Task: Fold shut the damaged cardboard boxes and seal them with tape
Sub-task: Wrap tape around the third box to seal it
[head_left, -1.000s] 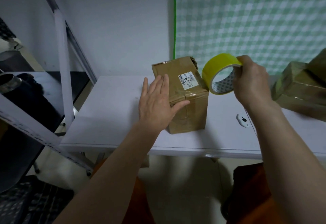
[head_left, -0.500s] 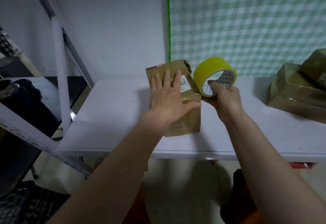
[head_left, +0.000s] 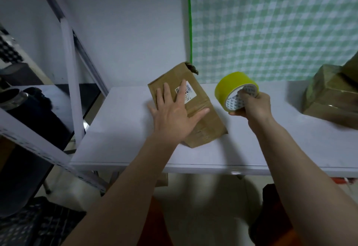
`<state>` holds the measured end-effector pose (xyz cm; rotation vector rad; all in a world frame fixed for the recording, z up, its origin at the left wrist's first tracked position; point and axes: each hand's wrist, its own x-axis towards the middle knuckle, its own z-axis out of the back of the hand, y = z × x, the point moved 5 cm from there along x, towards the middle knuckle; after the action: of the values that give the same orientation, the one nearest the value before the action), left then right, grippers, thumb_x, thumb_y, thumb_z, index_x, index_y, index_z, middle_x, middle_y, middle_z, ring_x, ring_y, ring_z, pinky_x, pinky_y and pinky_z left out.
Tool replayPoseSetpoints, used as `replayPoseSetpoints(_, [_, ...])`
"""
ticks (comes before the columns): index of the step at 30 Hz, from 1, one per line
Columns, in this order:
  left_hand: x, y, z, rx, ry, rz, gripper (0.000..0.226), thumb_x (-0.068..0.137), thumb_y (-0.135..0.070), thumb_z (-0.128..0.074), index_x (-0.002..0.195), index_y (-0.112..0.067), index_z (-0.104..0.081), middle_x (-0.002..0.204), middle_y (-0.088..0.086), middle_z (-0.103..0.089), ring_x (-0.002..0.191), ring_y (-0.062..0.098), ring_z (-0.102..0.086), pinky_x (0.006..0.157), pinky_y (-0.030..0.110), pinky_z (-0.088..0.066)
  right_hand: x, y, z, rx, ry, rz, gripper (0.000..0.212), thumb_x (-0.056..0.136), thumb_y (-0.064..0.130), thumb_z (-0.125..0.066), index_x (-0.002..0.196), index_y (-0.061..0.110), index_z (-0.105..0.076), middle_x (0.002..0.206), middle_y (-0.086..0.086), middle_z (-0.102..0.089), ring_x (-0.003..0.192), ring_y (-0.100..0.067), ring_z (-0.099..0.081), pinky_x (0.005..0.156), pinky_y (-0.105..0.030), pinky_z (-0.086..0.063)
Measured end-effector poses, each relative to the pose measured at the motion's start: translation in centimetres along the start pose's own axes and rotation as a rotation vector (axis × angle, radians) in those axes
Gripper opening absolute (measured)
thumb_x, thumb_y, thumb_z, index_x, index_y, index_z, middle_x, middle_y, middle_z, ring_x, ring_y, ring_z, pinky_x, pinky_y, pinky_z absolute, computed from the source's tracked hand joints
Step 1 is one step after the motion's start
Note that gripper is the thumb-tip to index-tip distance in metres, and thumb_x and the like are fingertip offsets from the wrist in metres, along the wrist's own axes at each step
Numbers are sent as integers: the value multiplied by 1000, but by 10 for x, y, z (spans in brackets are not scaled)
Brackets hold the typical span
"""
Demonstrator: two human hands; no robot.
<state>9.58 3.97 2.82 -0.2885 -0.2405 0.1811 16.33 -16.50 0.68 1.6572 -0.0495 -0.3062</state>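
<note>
Box (head_left: 195,110): mid-table, long axis from back edge toward front-right, torn corner at back | label (head_left: 188,92): white, barcode, print unreadable | left hand (head_left: 174,114): flat, fingers spread, pressing box top, part over label | right hand (head_left: 253,106): closed on tape (head_left: 235,90), yellow roll, fingers through core, just right of box, above table (head_left: 124,129)

Storeroom: metal shelving (head_left: 71,83), stacked parcels (head_left: 333,98).

Light: dim, bluish, soft shadows on the desk (head_left: 124,129)
Sharpness: slight motion blur throughout
Edges: wide-angle bending, darker corners
</note>
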Motion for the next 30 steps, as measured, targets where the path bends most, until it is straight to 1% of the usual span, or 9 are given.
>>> replayPoseSetpoints(4, [-14,12,-2,-137,-166,11,86,78,-80,-32,151,-39,-9,158,15,-13,146,32,-9,109,53,-26,-4,0,-11,-21,38,9,12,92,9,-56,90,-2,-58,88,-23,-59,63,-30,-61,40,-29,-53])
replayPoseSetpoints(7, [-23,15,-14,-354,-283,-6,84,83,-79,-22,152,-31,-18,154,17,-27,144,31,-19,114,42,-20,-7,5,-17,-47,6,62,13,90,12,-57,81,4,-62,76,-14,-60,62,-26,-62,43,-24,-50])
replayPoseSetpoints(10, [-31,12,-33,-519,-269,-37,84,86,-74,-30,153,-24,-18,155,13,-27,145,26,-16,119,43,-16,-5,11,-17,-193,-63,170,9,86,18,-60,78,15,-63,78,-6,-65,82,-26,-65,71,-38,-56])
replayPoseSetpoints(12, [-37,14,-42,-511,-235,-11,87,82,-70,-39,153,-25,-15,154,11,-27,143,25,-22,115,48,-22,-9,12,-16,-299,-66,214,7,87,20,-59,83,17,-63,89,-8,-66,92,-28,-64,85,-47,-53])
replayPoseSetpoints(14, [-39,20,-43,-423,-243,24,96,75,-73,-44,153,-26,-13,153,9,-28,139,26,-29,112,48,-25,-13,9,-18,-394,-54,253,11,89,21,-56,89,13,-64,95,-11,-67,95,-30,-63,87,-48,-50])
replayPoseSetpoints(17, [-39,20,-41,-313,-306,-121,90,75,-70,-52,146,-18,-35,155,9,-28,144,26,-23,115,45,-21,-27,6,-30,-529,18,344,18,91,16,-51,100,6,-63,102,-15,-67,99,-33,-60,85,-40,-48])
replayPoseSetpoints(20, [-38,30,-49,-337,-285,-187,76,81,-61,-54,135,-6,-51,146,8,-45,141,27,-30,113,50,-29,-44,-3,-41,-623,3,407,26,91,13,-48,115,6,-54,112,-17,-63,106,-33,-56,87,-38,-42])
replayPoseSetpoints(26, [-40,33,-51,-439,-233,-196,72,82,-47,-62,141,-13,-39,141,9,-44,134,36,-40,101,51,-44,-63,-31,-58,-814,-25,467,24,91,27,-54,99,5,-56,105,-21,-58,108,-37,-47,88,-42,-34])
replayPoseSetpoints(30, [-39,34,-53,-365,-214,-192,74,83,-55,-55,138,-6,-43,143,11,-45,138,31,-36,107,46,-40,-62,-26,-56,-852,-51,585,26,91,24,-56,96,0,-62,104,-21,-62,106,-38,-47,93,-40,-29])
